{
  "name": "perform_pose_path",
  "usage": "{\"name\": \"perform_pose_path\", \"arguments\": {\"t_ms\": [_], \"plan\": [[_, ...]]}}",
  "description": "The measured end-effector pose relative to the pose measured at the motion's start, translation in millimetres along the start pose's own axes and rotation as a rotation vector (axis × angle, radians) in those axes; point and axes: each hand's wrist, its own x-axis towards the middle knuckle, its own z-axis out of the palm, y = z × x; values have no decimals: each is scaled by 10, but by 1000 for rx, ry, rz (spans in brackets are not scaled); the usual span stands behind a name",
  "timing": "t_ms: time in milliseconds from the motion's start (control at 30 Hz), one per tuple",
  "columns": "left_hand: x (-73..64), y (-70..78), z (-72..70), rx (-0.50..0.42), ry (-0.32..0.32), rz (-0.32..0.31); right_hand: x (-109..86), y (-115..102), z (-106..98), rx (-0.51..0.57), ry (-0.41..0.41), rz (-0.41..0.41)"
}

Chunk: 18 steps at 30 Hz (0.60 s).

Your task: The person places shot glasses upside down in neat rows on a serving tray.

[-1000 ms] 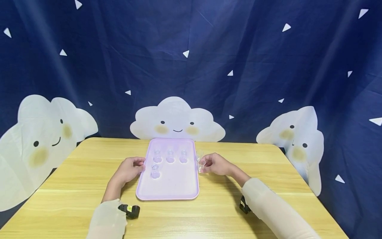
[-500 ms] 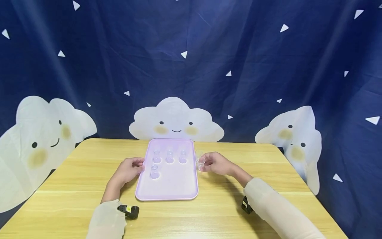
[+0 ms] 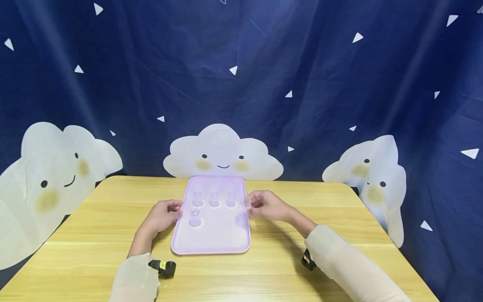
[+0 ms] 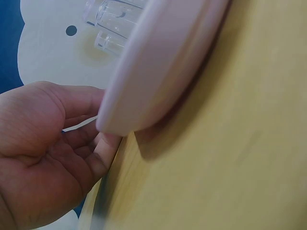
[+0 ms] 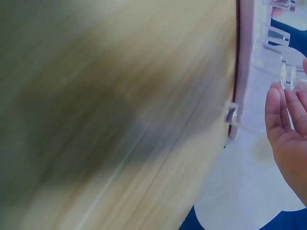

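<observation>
A light purple tray lies on the wooden table. Several small clear glasses stand on it: a back row with one glass in its middle, and a single glass in front of the row's left end. My left hand holds the tray's left edge, its fingertips at the rim in the left wrist view. Between thumb and fingers, my right hand pinches another clear glass, raised at the tray's right rim. The right wrist view shows this glass above the tabletop.
One more clear glass stands on the table close beside the tray, seen in the right wrist view. A dark blue curtain with white clouds hangs behind the table's back edge. Bare wood extends in front of the tray.
My right hand has lifted its glass from beside the tray and moved it slightly left to the right rim. My left hand stays on the tray's edge.
</observation>
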Motion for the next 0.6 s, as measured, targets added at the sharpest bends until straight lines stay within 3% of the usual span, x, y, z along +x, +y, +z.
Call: {"name": "perform_pose_path", "arguments": {"t_ms": [300, 600], "plan": [[9, -16, 8, -1, 4, 3, 81, -94, 52, -46, 4, -40], [-1, -8, 11, 1, 3, -7, 175, -169, 146, -54, -13, -27]]}}
